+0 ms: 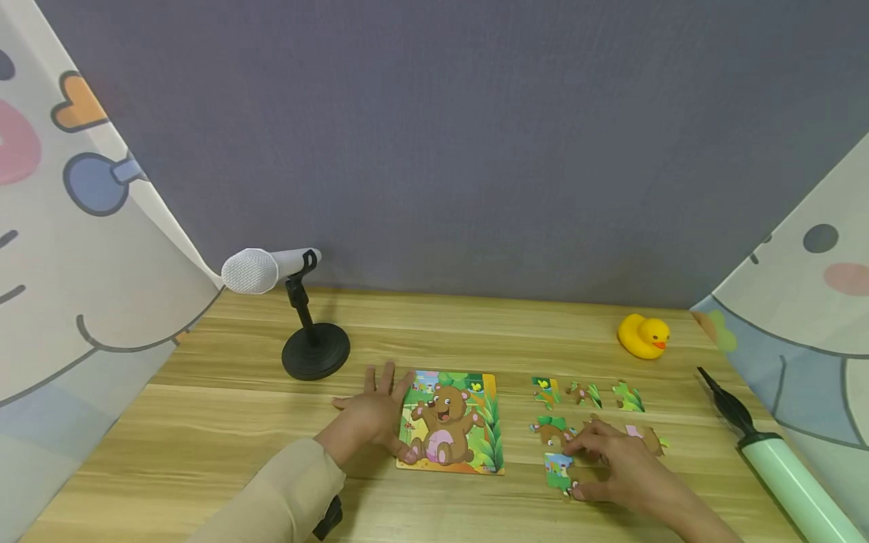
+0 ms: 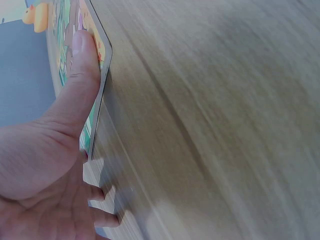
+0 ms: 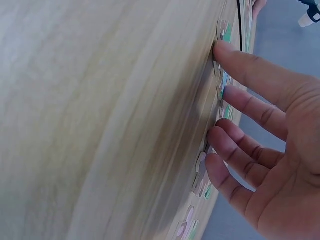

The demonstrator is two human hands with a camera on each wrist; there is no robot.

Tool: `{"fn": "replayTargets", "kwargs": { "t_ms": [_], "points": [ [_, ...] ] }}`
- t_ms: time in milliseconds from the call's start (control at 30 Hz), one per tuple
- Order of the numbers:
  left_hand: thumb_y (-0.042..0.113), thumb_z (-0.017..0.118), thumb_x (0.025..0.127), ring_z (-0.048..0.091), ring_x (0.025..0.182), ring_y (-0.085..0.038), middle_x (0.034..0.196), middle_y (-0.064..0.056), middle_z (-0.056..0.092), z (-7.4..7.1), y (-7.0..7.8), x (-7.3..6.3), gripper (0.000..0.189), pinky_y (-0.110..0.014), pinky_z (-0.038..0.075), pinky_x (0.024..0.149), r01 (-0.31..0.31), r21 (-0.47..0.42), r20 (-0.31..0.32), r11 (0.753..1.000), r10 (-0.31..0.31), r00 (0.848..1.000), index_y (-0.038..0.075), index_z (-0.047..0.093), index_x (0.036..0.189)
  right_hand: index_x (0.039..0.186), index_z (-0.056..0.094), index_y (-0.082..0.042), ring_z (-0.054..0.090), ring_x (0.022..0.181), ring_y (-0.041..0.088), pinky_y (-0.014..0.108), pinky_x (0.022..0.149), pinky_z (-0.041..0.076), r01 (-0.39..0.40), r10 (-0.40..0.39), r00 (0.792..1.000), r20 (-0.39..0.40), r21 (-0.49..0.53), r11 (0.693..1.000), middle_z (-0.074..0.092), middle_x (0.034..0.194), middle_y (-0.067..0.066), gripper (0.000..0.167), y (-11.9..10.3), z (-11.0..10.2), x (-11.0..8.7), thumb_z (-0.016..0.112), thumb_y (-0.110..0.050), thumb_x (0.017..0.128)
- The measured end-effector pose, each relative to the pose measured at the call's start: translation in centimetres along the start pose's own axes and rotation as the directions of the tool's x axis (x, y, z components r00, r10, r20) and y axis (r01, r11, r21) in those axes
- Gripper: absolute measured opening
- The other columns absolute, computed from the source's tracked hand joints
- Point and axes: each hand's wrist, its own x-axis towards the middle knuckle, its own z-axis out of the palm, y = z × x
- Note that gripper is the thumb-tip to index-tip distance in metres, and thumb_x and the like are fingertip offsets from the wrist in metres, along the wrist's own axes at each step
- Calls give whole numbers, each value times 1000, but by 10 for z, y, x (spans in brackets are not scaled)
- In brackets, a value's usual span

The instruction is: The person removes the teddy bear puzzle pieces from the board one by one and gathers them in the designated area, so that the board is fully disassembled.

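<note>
A square bear puzzle board (image 1: 448, 430) lies flat on the table, its picture facing up. My left hand (image 1: 372, 418) spreads at its left side, the thumb (image 2: 82, 65) resting on the board's lower corner and the other fingers near the upper left edge. Over the loose pieces to the right, my right hand (image 1: 614, 460) reaches down with its fingers apart. Its thumb and index fingertips touch down beside a blue-and-green puzzle piece (image 1: 557, 469). Close above that lies a brown bear-face piece (image 1: 553, 432). Part of the lower row is hidden under the right hand.
Three more pieces form a top row, including a green-leaf piece (image 1: 627, 397). A brown-and-pink piece (image 1: 648, 439) lies right of the right hand. Around them stand a yellow rubber duck (image 1: 641, 336), a pale green pump (image 1: 794, 483), and a white microphone (image 1: 268, 270) on a black stand (image 1: 315, 351).
</note>
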Motion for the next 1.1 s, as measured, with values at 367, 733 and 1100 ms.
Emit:
{"fn": "replayTargets", "kwargs": {
  "t_ms": [367,733,1100],
  "points": [
    [56,90,62,6,151,-52,168,-22,5,0,1,1,133,-88,31,86,6,7,11,1000,-6,1000,16,15,164,113,71,-16,59,90,8,26,69,51,62,-65,998,19,102,993,64,106,-7,37,-4,-10,10,85,-32,83],
    [57,90,62,5,151,-52,168,-22,5,1,1,2,133,-88,31,86,10,15,12,1000,-10,1000,16,15,164,118,70,-15,58,90,15,26,73,51,6,-11,1000,12,339,941,66,108,-1,34,-37,-6,36,79,-33,90],
    [57,90,62,6,151,-52,168,-22,5,1,0,2,132,-88,31,86,9,9,11,1000,-10,1000,16,16,164,120,70,-11,57,96,20,27,75,53,-69,70,997,9,345,936,64,117,4,37,-66,10,71,78,-33,91]
  ]
}}
